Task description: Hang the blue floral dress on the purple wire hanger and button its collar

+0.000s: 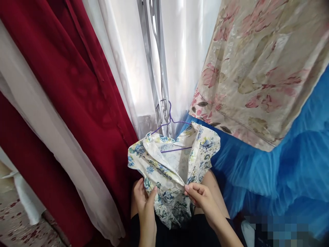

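A white blouse (167,168) with blue and yellow flowers hangs on a purple wire hanger (171,120), hooked on a metal window grille (158,68). My left hand (144,199) pinches the left front edge of the blouse between thumb and fingers. My right hand (199,196) pinches the right front edge near the neckline's bottom. Both hands are closed on the cloth, close together at the blouse's middle.
A dark red curtain (72,89) hangs at the left with a sheer white curtain (43,123) in front of it. A pink-flowered beige cloth (259,65) hangs upper right above blue tulle (277,171). Patterned floor shows at the lower left.
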Available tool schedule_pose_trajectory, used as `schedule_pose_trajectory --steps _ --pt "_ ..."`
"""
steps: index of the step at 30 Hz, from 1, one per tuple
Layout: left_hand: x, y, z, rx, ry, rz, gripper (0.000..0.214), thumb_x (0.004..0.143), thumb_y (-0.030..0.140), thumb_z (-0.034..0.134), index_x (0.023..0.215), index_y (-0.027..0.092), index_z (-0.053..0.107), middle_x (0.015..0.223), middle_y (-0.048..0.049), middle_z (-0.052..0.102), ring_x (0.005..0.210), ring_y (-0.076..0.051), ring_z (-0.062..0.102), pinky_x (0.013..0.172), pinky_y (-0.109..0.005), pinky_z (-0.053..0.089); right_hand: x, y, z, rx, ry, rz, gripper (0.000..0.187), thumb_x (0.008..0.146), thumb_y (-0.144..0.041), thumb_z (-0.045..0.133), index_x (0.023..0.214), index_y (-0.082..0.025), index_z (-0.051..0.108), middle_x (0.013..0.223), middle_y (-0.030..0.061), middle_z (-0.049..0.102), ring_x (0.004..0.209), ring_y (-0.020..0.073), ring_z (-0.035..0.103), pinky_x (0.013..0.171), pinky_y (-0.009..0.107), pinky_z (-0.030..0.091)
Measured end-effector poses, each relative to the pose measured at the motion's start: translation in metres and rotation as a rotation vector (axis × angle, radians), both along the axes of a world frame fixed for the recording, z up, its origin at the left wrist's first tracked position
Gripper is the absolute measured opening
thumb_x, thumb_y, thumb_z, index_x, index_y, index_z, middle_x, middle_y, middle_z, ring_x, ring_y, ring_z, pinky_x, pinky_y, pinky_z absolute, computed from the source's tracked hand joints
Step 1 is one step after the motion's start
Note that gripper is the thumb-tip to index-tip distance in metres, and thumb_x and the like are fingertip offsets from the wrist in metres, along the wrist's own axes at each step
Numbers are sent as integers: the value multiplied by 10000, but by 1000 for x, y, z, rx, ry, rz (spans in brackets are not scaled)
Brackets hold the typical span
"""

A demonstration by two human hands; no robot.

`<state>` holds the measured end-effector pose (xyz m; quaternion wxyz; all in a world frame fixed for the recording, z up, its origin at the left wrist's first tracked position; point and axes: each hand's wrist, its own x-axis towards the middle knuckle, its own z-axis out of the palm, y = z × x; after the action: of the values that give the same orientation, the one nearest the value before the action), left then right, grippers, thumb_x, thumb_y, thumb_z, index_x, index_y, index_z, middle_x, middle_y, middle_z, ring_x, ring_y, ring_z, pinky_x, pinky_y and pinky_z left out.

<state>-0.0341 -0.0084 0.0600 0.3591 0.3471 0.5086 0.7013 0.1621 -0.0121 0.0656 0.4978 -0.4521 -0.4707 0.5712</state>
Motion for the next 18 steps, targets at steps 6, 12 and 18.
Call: schedule_pose_trajectory --steps 6,12,18 --pt "45 -15 -41 201 372 172 393 855 393 730 1163 217 561 1191 -112 594 1187 -282 574 1066 -405 433 -7 -3 1 -95 162 35 542 733 -679 761 667 -161 615 469 -88 320 464 66 161 487 259 84" --pt "90 -7 -73 77 356 -227 273 964 398 575 1156 206 610 1103 -129 687 1064 -274 655 953 -381 503 -8 -2 2 -83 117 29 560 751 -694 735 650 -157 616 434 -84 353 417 51 192 456 237 105" --pt "76 3 -60 137 401 -335 190 987 376 527 1059 220 608 919 -70 669 880 -235 650 830 -321 502 -17 1 3 -48 79 16 505 809 -631 707 694 -140 694 387 -53 430 370 56 232 435 244 125"
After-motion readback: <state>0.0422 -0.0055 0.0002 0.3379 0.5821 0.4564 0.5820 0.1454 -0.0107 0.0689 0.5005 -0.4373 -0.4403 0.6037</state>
